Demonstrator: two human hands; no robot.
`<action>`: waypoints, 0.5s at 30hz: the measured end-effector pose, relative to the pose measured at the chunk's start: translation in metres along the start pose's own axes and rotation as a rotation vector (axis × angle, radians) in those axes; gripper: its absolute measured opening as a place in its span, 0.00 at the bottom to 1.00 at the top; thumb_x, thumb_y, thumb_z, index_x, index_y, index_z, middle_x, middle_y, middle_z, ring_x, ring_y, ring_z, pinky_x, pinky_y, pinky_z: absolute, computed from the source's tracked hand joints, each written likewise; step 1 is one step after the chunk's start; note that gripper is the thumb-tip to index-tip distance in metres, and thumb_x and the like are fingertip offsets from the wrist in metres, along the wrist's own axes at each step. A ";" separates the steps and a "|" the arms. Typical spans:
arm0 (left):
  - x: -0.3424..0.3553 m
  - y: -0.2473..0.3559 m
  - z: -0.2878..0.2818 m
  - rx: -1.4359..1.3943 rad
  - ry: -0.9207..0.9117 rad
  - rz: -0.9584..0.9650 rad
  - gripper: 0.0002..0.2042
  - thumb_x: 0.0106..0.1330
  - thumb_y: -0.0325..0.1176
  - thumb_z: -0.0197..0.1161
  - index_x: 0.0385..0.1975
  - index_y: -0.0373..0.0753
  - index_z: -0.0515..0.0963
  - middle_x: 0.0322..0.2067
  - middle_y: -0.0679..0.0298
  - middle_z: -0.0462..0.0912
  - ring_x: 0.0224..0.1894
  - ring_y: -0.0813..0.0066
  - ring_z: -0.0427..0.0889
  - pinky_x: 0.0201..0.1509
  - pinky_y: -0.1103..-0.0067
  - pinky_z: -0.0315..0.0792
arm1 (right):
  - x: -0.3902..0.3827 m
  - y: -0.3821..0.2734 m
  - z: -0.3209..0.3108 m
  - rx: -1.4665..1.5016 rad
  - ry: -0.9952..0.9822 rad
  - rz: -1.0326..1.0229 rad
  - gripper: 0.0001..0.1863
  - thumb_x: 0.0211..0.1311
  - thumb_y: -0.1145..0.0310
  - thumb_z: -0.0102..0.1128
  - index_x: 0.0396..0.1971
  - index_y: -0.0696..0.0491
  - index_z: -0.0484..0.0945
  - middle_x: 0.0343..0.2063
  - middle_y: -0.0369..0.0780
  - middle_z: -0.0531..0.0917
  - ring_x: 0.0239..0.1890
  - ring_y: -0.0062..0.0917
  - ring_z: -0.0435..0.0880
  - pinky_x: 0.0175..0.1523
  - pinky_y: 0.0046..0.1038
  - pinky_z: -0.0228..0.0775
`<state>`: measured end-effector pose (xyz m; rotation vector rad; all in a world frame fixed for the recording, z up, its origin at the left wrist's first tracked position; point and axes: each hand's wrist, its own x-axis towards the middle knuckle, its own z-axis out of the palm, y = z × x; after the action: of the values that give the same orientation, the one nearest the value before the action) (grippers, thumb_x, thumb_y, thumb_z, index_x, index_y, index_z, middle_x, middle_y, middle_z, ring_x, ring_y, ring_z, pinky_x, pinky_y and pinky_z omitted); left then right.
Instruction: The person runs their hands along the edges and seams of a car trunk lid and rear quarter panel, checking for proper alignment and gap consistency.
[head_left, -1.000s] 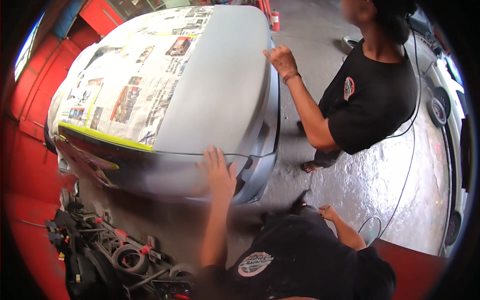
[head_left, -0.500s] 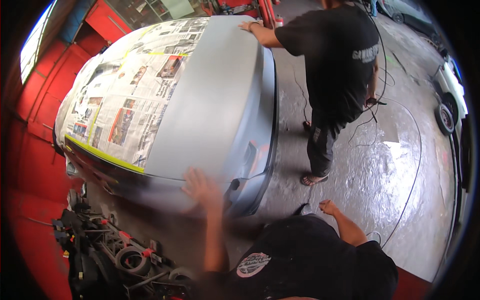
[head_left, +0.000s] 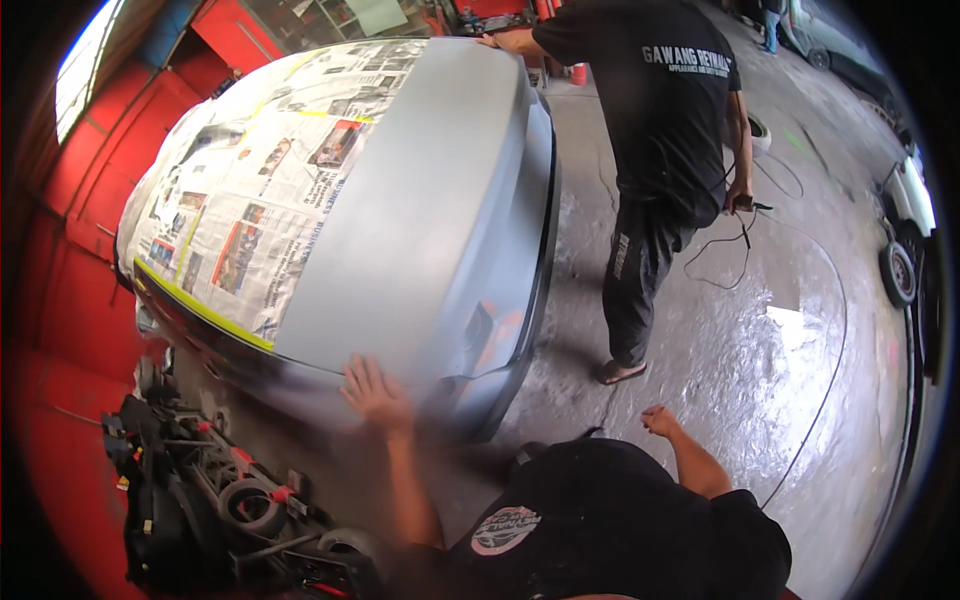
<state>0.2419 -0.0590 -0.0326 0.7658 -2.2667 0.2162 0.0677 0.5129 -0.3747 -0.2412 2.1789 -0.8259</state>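
Observation:
My left hand (head_left: 375, 393) lies with fingers spread on the near corner of a car body (head_left: 385, 240) coated in matte grey. Its palm rests by the seam between the large upper panel and the lower side. Off to the right, over the floor, my right hand (head_left: 658, 421) is held up with its fingers curled in and no object visible in it. Newspaper sheets (head_left: 260, 190) held by yellow-green masking tape (head_left: 205, 305) cover the left part of the car.
A co-worker (head_left: 655, 130) in dark clothes stands right of the car, one hand on its far edge, the other holding a small dark thing with a cable (head_left: 842, 300). Loose car parts (head_left: 250, 505) lie at lower left. Parked vehicles (head_left: 905, 220) line the right side.
My left hand has slid slightly left along the car's edge. The co-worker has turned and shifted, with the back now more toward me. My right hand stays about where it was.

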 end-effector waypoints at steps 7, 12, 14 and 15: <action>0.008 0.014 -0.003 -0.037 0.016 -0.029 0.22 0.70 0.33 0.51 0.63 0.39 0.77 0.70 0.57 0.72 0.74 0.44 0.64 0.76 0.44 0.50 | -0.001 0.038 0.012 -0.035 0.048 -0.055 0.20 0.61 0.56 0.56 0.41 0.55 0.87 0.31 0.48 0.89 0.34 0.40 0.90 0.46 0.39 0.81; 0.004 0.008 -0.005 -0.016 0.015 -0.032 0.22 0.71 0.33 0.50 0.64 0.39 0.76 0.70 0.57 0.71 0.74 0.44 0.63 0.76 0.45 0.49 | -0.004 0.021 0.000 0.055 -0.078 0.058 0.22 0.65 0.63 0.61 0.49 0.65 0.83 0.31 0.46 0.89 0.29 0.29 0.89 0.35 0.31 0.84; 0.002 0.007 -0.004 -0.027 0.007 -0.036 0.22 0.72 0.33 0.50 0.64 0.39 0.77 0.70 0.57 0.72 0.74 0.44 0.63 0.76 0.44 0.49 | -0.003 0.022 -0.003 -0.006 -0.142 0.029 0.22 0.65 0.63 0.61 0.50 0.67 0.83 0.31 0.46 0.89 0.29 0.29 0.89 0.35 0.31 0.83; 0.001 0.007 -0.004 -0.036 0.002 -0.035 0.22 0.72 0.33 0.50 0.64 0.39 0.77 0.70 0.57 0.72 0.74 0.44 0.63 0.76 0.44 0.49 | -0.002 0.022 -0.003 -0.012 -0.145 0.034 0.22 0.65 0.63 0.61 0.50 0.67 0.83 0.31 0.46 0.89 0.29 0.29 0.89 0.35 0.31 0.83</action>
<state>0.2401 -0.0525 -0.0285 0.7848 -2.2474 0.1590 0.0690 0.5320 -0.3861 -0.2614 2.0472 -0.7529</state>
